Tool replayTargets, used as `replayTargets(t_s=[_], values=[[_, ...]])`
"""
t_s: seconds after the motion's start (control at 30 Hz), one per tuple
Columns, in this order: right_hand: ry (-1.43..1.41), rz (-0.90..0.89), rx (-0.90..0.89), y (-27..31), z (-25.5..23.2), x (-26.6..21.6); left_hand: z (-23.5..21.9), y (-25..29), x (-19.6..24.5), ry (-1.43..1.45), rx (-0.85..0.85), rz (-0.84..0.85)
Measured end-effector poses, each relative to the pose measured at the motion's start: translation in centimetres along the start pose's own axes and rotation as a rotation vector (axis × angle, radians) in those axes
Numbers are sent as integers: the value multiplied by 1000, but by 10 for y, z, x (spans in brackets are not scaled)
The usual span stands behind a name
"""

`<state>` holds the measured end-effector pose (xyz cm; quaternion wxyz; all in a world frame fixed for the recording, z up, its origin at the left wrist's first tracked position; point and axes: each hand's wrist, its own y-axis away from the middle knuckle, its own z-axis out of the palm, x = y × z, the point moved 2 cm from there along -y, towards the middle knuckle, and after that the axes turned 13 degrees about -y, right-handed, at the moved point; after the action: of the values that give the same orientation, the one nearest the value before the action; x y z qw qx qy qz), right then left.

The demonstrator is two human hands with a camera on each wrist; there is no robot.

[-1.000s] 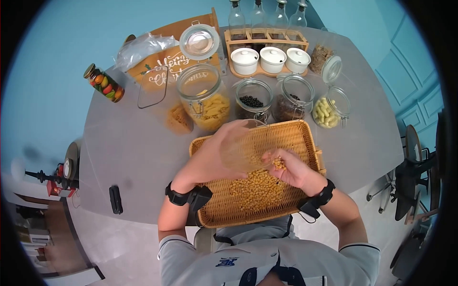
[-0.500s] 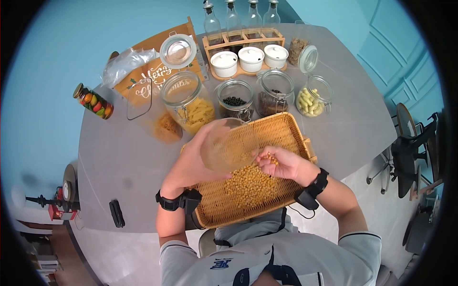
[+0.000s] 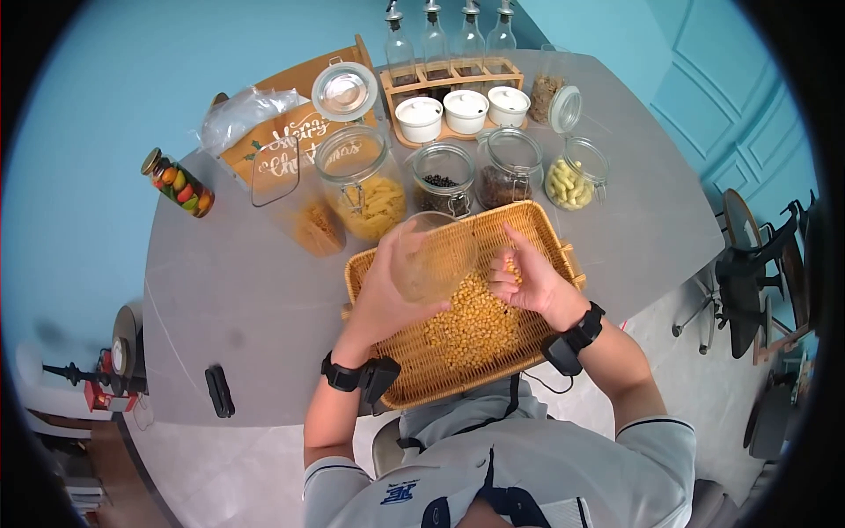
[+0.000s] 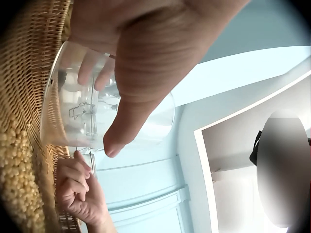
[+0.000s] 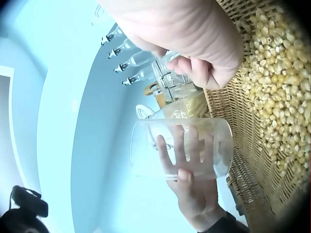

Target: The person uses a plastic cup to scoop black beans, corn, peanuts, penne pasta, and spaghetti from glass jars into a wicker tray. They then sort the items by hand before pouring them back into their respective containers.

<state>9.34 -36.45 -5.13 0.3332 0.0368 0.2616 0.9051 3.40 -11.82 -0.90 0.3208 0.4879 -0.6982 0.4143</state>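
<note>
My left hand grips a clear, straight-walled jar on its side, fingers spread round the far wall and thumb across the near one. The jar is tilted over a wicker basket. In the basket lies a pile of yellow corn kernels. Beside the jar, slightly apart from it, my right hand holds some corn kernels in its curled fingers, a few showing in the head view. The right wrist view shows those fingers bent above the basket edge, the kernels hidden there.
Behind the basket stand open glass jars: pasta, black beans, dark contents and pale yellow pieces. White lidded pots and glass bottles share a wooden rack. A black case lies at left.
My right hand has moved off to the right of the jar's side, its fingers a little less bunched. The left hand still holds the jar over the basket. The head view has shifted slightly.
</note>
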Motion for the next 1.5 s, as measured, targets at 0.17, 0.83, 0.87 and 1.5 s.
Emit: replayTargets(t_s=[0.17,0.83,0.87,1.5], values=[[-289,37,27,-13,-12,-14,-5,-6,9,9,46,7],[-299,-189,-166,-17,-37,-36,18,-16,0,-38,41,68],[-321,-164,-216,-19,-40,-34,20,-14,1,-25,50,51],[-320,-223,47,-2,-24,-24,25,-8,-10,-63,56,13]])
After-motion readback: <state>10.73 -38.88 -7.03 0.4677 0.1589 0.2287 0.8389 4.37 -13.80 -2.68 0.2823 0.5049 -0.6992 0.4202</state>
